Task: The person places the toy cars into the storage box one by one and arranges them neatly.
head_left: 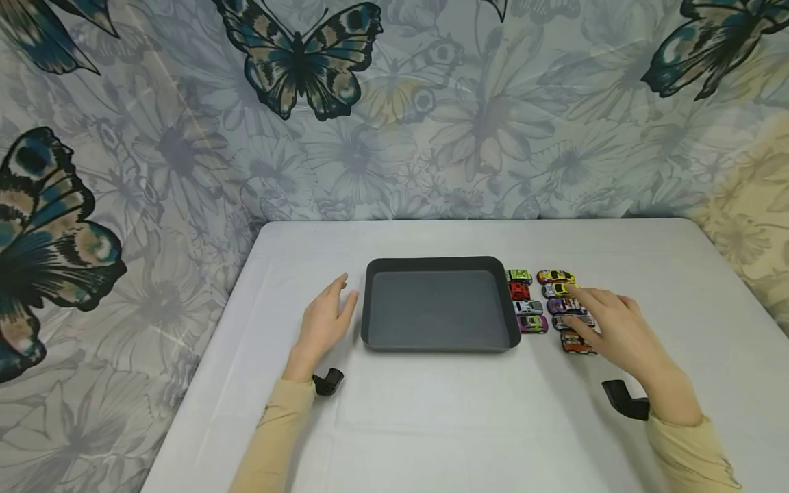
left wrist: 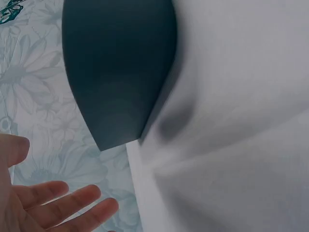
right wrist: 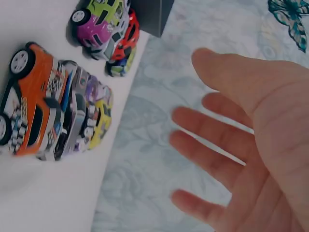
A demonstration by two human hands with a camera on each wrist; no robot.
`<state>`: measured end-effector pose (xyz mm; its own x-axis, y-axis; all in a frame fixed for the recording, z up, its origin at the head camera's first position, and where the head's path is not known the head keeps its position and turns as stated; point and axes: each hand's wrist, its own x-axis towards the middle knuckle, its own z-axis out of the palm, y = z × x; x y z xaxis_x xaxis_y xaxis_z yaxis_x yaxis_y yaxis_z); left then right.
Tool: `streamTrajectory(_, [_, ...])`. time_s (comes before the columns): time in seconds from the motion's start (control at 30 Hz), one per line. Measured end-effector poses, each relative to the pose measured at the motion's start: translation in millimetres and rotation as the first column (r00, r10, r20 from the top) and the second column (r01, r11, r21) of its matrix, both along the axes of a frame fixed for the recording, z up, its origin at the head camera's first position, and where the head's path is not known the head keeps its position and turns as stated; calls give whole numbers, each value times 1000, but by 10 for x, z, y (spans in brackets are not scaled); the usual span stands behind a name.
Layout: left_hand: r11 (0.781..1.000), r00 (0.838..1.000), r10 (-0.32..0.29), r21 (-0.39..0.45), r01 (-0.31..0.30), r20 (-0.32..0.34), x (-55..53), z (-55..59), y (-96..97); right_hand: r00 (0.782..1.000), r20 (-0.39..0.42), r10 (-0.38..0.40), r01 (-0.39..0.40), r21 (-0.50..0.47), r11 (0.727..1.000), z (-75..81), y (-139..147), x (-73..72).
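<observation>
A dark grey rectangular tray (head_left: 440, 308) lies on the white table with nothing in it. My left hand (head_left: 323, 320) hovers just left of the tray, fingers extended and holding nothing; its spread fingers (left wrist: 72, 203) also show in the left wrist view. Over the toy cars right of the tray is my right hand (head_left: 619, 332), its fingers loosely extended with nothing between them. The cars stand in two columns. A purple and green car (head_left: 533, 324) is at the front of the near-tray column, an orange car (right wrist: 38, 106) at the front of the outer one.
The white table (head_left: 431, 424) reaches back to a floral cloth backdrop (head_left: 394, 157) printed with butterflies. A red car (head_left: 520, 291) and others stand close along the tray's right wall. Black camera mounts (head_left: 625, 400) sit on both wrists.
</observation>
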<state>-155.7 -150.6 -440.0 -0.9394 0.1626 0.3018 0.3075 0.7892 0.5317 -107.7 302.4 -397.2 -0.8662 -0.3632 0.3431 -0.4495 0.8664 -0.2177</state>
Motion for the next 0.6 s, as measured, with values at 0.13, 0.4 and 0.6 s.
streamTrajectory(0.13, [999,1000,8,35,-9,10,26,-38,42,999,7,44,-44,-7,999,-3,67,86])
streamTrajectory(0.4, [992,996,34,115,-43,82,32,-102,126,996,13,89,-89,-19,996,-140,205,157])
streamTrajectory(0.6, [985,994,35,163,-51,100,1,-170,165,995,17,97,-96,-30,995,-292,277,133])
